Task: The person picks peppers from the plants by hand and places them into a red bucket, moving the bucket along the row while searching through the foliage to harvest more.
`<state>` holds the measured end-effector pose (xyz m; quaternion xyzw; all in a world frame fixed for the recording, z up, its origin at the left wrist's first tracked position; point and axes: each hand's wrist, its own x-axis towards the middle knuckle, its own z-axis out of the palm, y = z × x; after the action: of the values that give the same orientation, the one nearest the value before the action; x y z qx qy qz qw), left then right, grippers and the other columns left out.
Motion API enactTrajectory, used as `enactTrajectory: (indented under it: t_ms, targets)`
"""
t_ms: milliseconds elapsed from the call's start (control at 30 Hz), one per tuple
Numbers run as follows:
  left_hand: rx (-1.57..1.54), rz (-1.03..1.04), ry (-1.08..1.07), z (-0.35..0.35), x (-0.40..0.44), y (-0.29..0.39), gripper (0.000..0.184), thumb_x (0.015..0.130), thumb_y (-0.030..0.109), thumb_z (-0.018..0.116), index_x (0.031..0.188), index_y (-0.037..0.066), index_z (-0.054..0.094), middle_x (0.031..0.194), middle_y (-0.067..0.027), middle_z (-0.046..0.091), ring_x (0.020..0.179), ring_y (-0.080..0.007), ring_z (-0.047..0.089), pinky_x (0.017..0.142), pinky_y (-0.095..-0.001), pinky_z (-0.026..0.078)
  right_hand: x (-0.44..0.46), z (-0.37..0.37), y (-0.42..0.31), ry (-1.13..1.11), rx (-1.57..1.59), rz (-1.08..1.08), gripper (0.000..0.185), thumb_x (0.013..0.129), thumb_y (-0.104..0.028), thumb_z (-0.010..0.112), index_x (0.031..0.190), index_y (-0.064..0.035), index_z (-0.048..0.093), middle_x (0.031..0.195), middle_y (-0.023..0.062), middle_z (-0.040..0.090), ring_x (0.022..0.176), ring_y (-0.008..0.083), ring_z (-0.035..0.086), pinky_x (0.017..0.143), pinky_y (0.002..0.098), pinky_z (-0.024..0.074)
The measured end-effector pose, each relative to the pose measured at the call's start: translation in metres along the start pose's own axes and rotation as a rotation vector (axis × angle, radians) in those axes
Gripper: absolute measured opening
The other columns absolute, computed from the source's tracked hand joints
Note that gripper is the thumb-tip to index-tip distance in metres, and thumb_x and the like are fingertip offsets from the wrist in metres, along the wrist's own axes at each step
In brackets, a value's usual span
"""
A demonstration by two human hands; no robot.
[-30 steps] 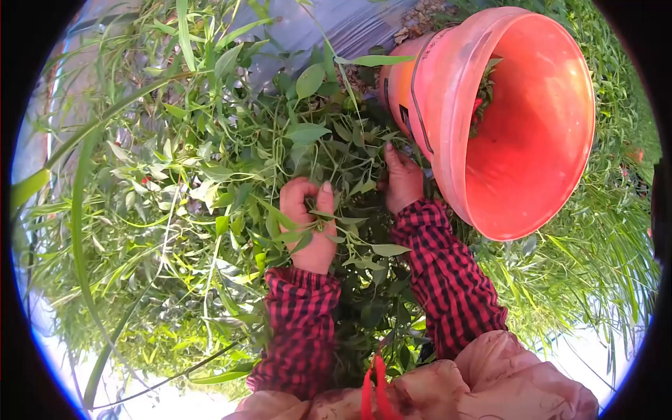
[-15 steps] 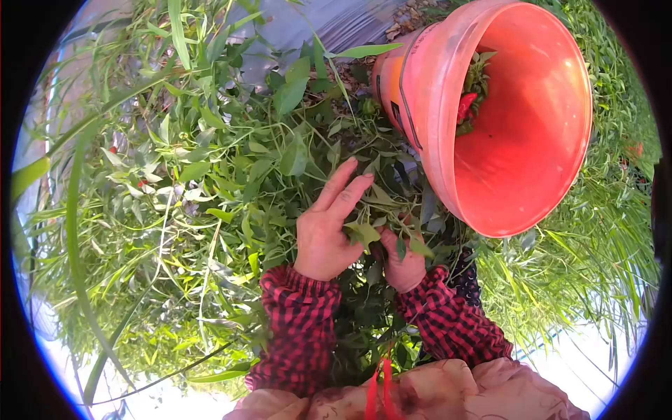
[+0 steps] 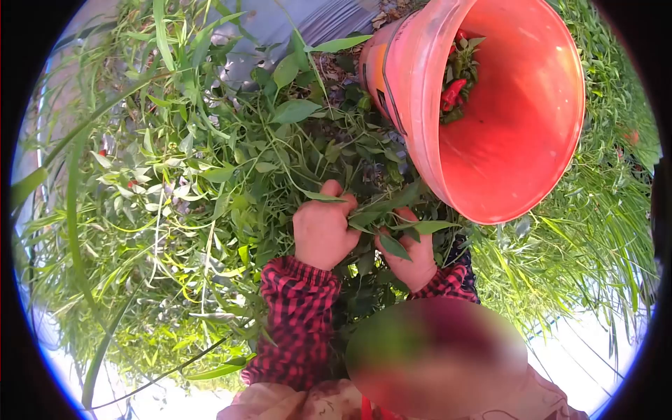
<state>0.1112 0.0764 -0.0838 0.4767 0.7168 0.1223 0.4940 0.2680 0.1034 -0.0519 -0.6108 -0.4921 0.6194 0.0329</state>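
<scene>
My left hand (image 3: 322,229) is closed among the green foliage (image 3: 294,150), with its fingers curled around a leafy stem of a pepper plant. Just to its right, my right hand (image 3: 411,257) has its thumb and fingers bent around leaves of the same plant. Leaves (image 3: 395,246) partly cover its fingertips, and I cannot see whether a pepper is among them. Above and right of both hands, an orange-red bucket (image 3: 514,154) lies tipped with its mouth toward me. Red peppers (image 3: 453,92) and some green ones rest inside against its left wall.
Grey plastic sheeting (image 3: 308,24) covers the ground at the top. Long grass blades (image 3: 73,210) cross the left side. Small red peppers (image 3: 131,183) show in the foliage at left. Dense greenery (image 3: 602,196) stands beyond the bucket at right.
My left hand's outstretched fingers have curled in around the stem. My right hand has shifted slightly right. The bucket appears a little further left and higher, with more of its peppers visible.
</scene>
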Motion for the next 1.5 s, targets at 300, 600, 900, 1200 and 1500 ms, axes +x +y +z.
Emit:
enactTrajectory:
  t_ms: [300,600,900,1200,1500]
  targets:
    - [-0.112,0.03,-0.09,-0.016,0.001,-0.012,0.017,0.061,0.016,0.065,0.074,0.007,0.06,0.087,-0.0078,0.054,0.074,-0.031,0.057,0.061,-0.0395,0.044,-0.034,-0.016,-0.024,-0.109,0.932,0.376,0.041,0.074,0.006,0.056,0.113,-0.0035,0.05,0.107,0.0056,0.055,0.081,0.0122,0.053,0.07,0.0263,0.0446]
    - [-0.257,0.175,-0.125,-0.022,-0.003,-0.024,0.024,0.052,0.006,0.069,0.074,0.006,0.059,0.09,-0.0116,0.055,0.077,-0.031,0.056,0.063,-0.0345,0.044,-0.027,-0.085,0.0,0.043,0.127,0.223,0.051,0.079,0.005,0.059,0.126,-0.0073,0.042,0.096,0.0011,0.054,0.052,0.005,0.044,0.045,0.0179,0.0355]
    - [-0.272,0.201,-0.152,-0.022,-0.003,-0.026,0.027,0.049,0.005,0.071,0.074,0.007,0.06,0.092,-0.0112,0.055,0.078,-0.0304,0.056,0.064,-0.0342,0.044,0.021,-0.049,0.012,-0.033,0.331,0.38,0.02,0.079,-0.012,0.068,0.093,-0.0034,0.057,0.085,-0.0013,0.055,0.077,0.0076,0.046,0.073,0.0215,0.0374]
    - [-0.257,0.155,-0.185,-0.025,-0.002,-0.018,0.014,0.058,0.008,0.064,0.071,0.01,0.059,0.095,-0.0078,0.056,0.078,-0.031,0.057,0.064,-0.0386,0.045,-0.035,-0.063,-0.019,-0.311,0.088,0.061,0.014,0.072,-0.005,0.071,0.077,-0.003,0.058,0.075,0.0015,0.054,0.069,0.0101,0.049,0.061,0.0252,0.0363]
    - [-0.392,0.058,-0.242,-0.038,-0.008,-0.019,0.037,0.058,0.017,0.071,0.093,0.011,0.062,0.095,-0.0075,0.057,0.087,-0.0304,0.057,0.073,-0.0368,0.046,-0.061,-0.085,-0.056,-0.228,0.292,0.127,0.013,0.074,-0.004,0.069,0.081,-0.0047,0.058,0.08,0.0064,0.053,0.076,0.0208,0.051,0.072,0.0336,0.0429]
